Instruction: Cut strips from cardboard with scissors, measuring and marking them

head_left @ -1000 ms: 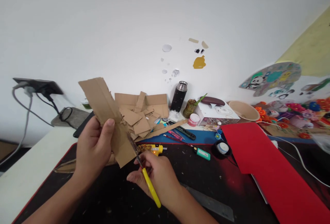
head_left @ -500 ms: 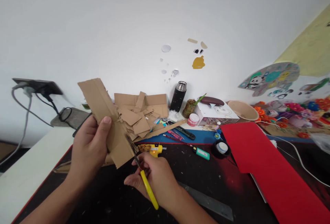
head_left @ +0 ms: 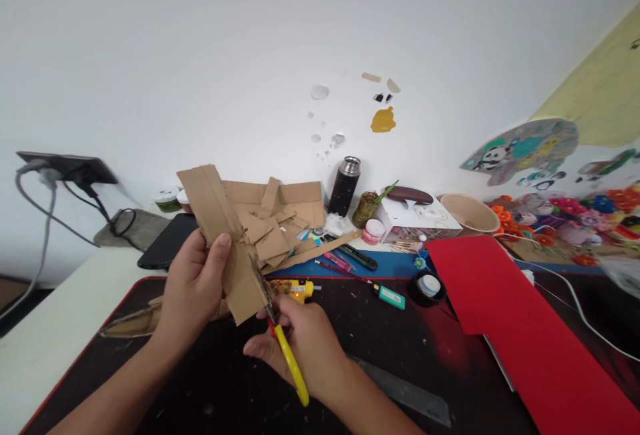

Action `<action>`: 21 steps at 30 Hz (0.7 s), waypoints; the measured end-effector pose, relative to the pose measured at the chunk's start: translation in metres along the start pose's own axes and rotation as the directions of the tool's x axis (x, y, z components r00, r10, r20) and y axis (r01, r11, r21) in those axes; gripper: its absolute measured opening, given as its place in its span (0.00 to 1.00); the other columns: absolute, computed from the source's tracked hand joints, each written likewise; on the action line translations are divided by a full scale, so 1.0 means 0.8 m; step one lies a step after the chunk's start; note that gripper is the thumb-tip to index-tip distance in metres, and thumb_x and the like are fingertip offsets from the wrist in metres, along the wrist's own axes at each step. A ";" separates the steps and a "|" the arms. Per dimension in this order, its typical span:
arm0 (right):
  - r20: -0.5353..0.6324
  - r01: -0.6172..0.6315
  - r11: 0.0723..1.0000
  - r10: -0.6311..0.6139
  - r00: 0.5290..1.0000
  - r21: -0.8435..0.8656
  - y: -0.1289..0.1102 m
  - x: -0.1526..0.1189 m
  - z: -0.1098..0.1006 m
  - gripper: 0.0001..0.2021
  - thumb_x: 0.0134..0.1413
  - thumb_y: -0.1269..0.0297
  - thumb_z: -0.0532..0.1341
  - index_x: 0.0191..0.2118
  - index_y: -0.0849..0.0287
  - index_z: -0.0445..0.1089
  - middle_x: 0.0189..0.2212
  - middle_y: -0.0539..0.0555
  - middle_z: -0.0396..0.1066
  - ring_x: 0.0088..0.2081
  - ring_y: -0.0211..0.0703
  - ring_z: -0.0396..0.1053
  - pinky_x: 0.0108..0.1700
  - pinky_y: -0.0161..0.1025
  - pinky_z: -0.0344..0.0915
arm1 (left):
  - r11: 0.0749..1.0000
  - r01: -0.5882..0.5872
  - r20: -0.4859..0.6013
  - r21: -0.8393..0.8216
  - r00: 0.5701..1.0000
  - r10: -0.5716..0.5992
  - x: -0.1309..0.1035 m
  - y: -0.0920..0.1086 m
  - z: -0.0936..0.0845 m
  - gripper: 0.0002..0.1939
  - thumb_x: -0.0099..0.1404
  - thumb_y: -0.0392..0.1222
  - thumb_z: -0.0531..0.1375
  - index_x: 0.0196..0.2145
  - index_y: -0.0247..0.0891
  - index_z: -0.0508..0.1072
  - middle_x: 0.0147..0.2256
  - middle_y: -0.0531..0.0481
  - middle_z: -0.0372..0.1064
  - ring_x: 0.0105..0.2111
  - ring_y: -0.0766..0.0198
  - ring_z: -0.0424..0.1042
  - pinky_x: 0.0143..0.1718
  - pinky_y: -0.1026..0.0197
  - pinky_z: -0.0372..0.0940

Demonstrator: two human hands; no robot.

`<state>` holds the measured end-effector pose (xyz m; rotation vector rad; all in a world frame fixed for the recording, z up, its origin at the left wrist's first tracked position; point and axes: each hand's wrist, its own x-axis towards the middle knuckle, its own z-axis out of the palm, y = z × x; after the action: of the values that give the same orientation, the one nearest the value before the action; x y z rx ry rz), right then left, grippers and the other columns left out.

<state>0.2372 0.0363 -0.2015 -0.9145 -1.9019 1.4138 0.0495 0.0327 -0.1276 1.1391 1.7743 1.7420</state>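
My left hand (head_left: 197, 281) pinches a strip of brown cardboard (head_left: 213, 205) between thumb and fingers, holding it tilted above the dark mat. Scissors (head_left: 291, 365) with a yellow handle are gripped by my right hand (head_left: 307, 345). Their blades lie along the cardboard's right edge, which looks ragged. Part of the blades and of the other handle is hidden by the cardboard and my fingers. Just behind my right hand lies a yellow glue gun (head_left: 300, 290) with a small orange light.
Cardboard scraps (head_left: 273, 241) are heaped behind my hands. A black flask (head_left: 345, 186), a utility knife (head_left: 357, 255) and a teal-green lighter-like object (head_left: 390, 297) are farther right. Red sheets (head_left: 520, 328) cover the right side. A ruler (head_left: 405, 391) lies near my right forearm; a phone (head_left: 167, 243) rests at left.
My left hand and the cardboard have shifted right, toward the scissors, with the strip slightly lower. My right hand has barely moved. More of the phone shows at left.
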 end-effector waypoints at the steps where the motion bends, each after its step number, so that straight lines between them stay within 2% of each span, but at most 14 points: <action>1: -0.006 0.006 1.000 -0.007 1.000 -0.020 -0.001 0.000 -0.001 0.38 0.45 0.25 0.74 0.44 0.58 0.79 0.25 0.49 0.75 0.25 0.43 0.76 0.29 0.33 0.67 | 0.999 -0.019 -0.007 0.030 1.000 0.019 0.000 -0.001 0.000 0.20 0.66 0.64 0.67 0.39 0.44 0.75 0.34 0.48 0.77 0.35 0.51 0.76 0.34 0.56 0.72; 5: -0.022 -0.024 0.999 0.023 0.999 -0.027 -0.003 0.001 -0.003 0.39 0.43 0.23 0.74 0.43 0.57 0.78 0.26 0.50 0.76 0.27 0.44 0.77 0.29 0.34 0.67 | 0.997 -0.036 -0.037 0.065 0.999 0.039 -0.002 -0.008 -0.001 0.19 0.67 0.64 0.67 0.38 0.46 0.76 0.35 0.48 0.77 0.35 0.52 0.75 0.33 0.56 0.70; 9: 0.032 -0.047 0.997 0.045 0.998 0.069 -0.002 -0.001 0.000 0.38 0.44 0.25 0.75 0.45 0.57 0.77 0.27 0.50 0.76 0.27 0.45 0.78 0.29 0.34 0.68 | 0.966 0.181 0.036 -0.182 0.983 -0.177 -0.003 -0.016 0.003 0.21 0.66 0.64 0.68 0.44 0.45 0.78 0.35 0.50 0.78 0.30 0.55 0.74 0.29 0.57 0.71; 11: 0.057 -0.048 0.993 0.042 0.997 0.108 0.000 -0.001 0.001 0.37 0.44 0.26 0.76 0.45 0.56 0.76 0.27 0.50 0.77 0.28 0.46 0.79 0.30 0.34 0.70 | 0.948 0.226 0.062 -0.226 0.974 -0.217 -0.003 -0.018 0.004 0.22 0.66 0.64 0.68 0.45 0.45 0.77 0.35 0.51 0.78 0.29 0.56 0.73 0.28 0.58 0.71; 15: 0.046 -0.043 0.993 0.039 0.998 0.110 0.003 -0.001 0.002 0.38 0.44 0.26 0.75 0.44 0.57 0.76 0.26 0.50 0.76 0.27 0.45 0.78 0.28 0.34 0.69 | 0.992 0.074 0.022 -0.105 0.997 -0.072 -0.003 -0.018 0.000 0.23 0.67 0.66 0.68 0.44 0.43 0.78 0.39 0.49 0.79 0.36 0.55 0.75 0.34 0.60 0.72; 19: 0.005 -0.024 0.999 0.024 1.000 -0.034 -0.001 0.001 0.000 0.36 0.48 0.27 0.74 0.44 0.58 0.78 0.27 0.51 0.77 0.27 0.43 0.75 0.29 0.34 0.67 | 0.998 -0.048 0.011 0.028 0.999 0.048 0.001 -0.013 -0.006 0.23 0.67 0.66 0.67 0.42 0.43 0.77 0.37 0.48 0.79 0.37 0.52 0.77 0.34 0.58 0.72; 21: 0.002 -0.020 0.994 0.020 1.000 -0.112 -0.003 0.000 -0.001 0.34 0.51 0.27 0.73 0.45 0.57 0.78 0.28 0.51 0.78 0.27 0.43 0.75 0.29 0.34 0.66 | 0.999 -0.048 0.028 0.018 0.998 0.048 0.003 -0.012 -0.007 0.23 0.67 0.66 0.68 0.43 0.44 0.77 0.37 0.47 0.80 0.37 0.52 0.78 0.35 0.57 0.73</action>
<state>0.2376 0.0364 -0.1987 -0.9869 -1.9960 1.3316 0.0416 0.0320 -0.1351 1.2173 1.7646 1.7312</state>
